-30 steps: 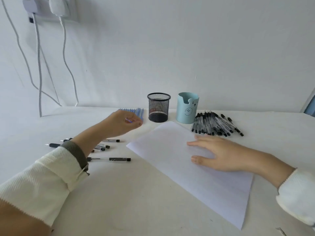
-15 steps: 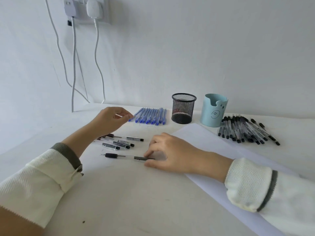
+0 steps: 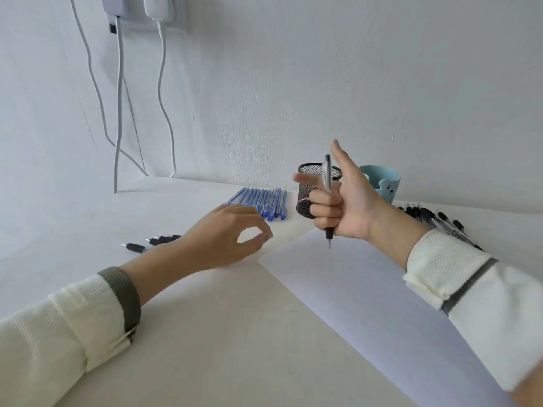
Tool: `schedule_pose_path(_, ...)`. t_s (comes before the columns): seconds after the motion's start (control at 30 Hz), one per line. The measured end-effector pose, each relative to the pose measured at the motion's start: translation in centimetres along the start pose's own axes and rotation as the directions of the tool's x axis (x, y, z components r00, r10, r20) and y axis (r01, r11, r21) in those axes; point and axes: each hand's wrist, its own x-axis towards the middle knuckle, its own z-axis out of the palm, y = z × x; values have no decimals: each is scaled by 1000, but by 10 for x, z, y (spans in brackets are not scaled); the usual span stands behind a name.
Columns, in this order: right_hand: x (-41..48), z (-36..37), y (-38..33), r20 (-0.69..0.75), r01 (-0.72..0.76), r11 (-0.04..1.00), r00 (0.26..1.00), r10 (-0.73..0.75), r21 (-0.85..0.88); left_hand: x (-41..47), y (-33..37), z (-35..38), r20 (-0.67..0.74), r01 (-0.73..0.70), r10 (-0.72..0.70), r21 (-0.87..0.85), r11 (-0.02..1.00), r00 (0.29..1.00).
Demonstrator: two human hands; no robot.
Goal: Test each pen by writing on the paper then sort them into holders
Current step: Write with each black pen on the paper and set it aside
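One pen is held upright, tip down, in the curled right hand over the far corner of the paper; left hand loosely curled, nothing seen held; pen judged light, stiff, slick; best gripped low near the tip.

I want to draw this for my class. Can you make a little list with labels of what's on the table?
Right hand: grips a pen upright, tip down over the paper
Left hand: fingers curled above the table; unclear if it holds anything
Holders: black mesh cup and blue cup, side by side at the back
Blue pens: a row left of the mesh cup
Black pens: a pile at the right, a few at the left
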Motion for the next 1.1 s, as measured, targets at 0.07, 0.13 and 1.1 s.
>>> schedule_pose_path(0.07, 7, 1, 0, -44, -12, 998, 999, 15, 57, 1, -1, -1, 46, 51, -51, -2, 999, 998)
schedule_pose_path(0.13, 12, 4, -1, -86, -6, 996, 996, 13, 92, 2, -10, -3, 85, 128, -126, -20, 992, 988)
schedule_pose_path(1.1, 44, 15, 79, -24, 274, 786, 939, -344, -554, -8, -23, 7, 205, 235, -208, -118, 965, 956)
